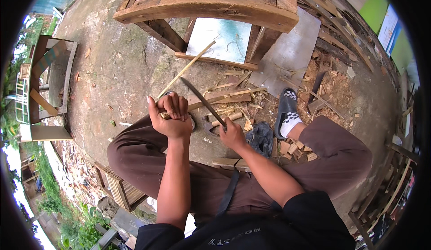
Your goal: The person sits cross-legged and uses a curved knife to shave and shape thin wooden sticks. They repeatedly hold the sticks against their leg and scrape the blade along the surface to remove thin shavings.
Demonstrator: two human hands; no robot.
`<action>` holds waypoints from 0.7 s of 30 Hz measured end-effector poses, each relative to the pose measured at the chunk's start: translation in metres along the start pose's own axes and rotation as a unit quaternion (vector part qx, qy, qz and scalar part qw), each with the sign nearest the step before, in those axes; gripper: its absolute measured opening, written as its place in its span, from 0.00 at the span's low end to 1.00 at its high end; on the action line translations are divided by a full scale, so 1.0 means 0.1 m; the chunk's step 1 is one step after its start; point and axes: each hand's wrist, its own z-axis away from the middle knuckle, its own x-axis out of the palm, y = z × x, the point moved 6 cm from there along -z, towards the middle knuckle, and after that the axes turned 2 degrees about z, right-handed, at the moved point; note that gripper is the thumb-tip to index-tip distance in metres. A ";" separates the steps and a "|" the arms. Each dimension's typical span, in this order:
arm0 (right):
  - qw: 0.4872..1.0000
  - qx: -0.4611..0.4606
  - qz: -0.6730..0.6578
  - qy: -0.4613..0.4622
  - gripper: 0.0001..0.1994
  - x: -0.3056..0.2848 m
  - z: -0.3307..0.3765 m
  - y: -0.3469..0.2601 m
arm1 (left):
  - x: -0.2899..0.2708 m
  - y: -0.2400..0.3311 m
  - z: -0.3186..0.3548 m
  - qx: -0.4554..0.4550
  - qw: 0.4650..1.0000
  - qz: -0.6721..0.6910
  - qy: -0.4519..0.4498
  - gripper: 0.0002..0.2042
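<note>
My left hand [173, 117] is closed in front of my left knee, thumb pointing up. A thin pale strip of wood or bamboo [191, 64] slants out from it, away and to the right; how the fingers wrap it is partly hidden. My right hand [233, 134] is closed round the near end of a long knife [203, 98], whose handle is covered by the fingers. Its dark, straight blade points away and to the left, and the tip lies close to the strip; I cannot tell whether they touch. A wooden plank [231, 98] lies on the ground beyond the blade.
A rough wooden frame [206, 8] stands ahead, with a pale sheet [220, 41] beneath it. Offcuts and shavings surround a black plastic bag [260, 138] near my checkered shoe [287, 111]. Stacked planks [341, 30] lie at the far right; a wooden cabinet-like frame [49, 88] stands left.
</note>
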 end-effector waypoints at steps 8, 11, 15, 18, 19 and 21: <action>0.985 0.165 0.031 -0.046 0.11 0.05 0.08 0.35 | 0.05 -0.04 0.02 0.000 1.000 -0.007 -0.008 0.34; 1.000 0.022 0.011 0.013 0.10 0.02 -0.05 0.12 | 0.03 -0.05 0.02 -0.004 1.000 -0.001 -0.009 0.34; 0.943 0.304 0.103 -0.093 0.13 0.06 0.29 1.06 | 0.01 0.01 -0.04 0.005 1.000 -0.001 0.012 0.33; 0.959 0.258 0.085 -0.078 0.15 0.14 0.16 0.92 | 0.00 0.02 -0.03 0.007 1.000 0.012 0.001 0.33; 0.969 0.224 0.078 -0.071 0.16 0.16 0.17 0.82 | -0.01 0.01 -0.01 0.010 1.000 0.008 0.014 0.33; 0.957 0.264 0.091 -0.081 0.16 0.14 0.21 0.92 | 0.03 0.02 0.00 0.018 0.999 0.000 0.034 0.33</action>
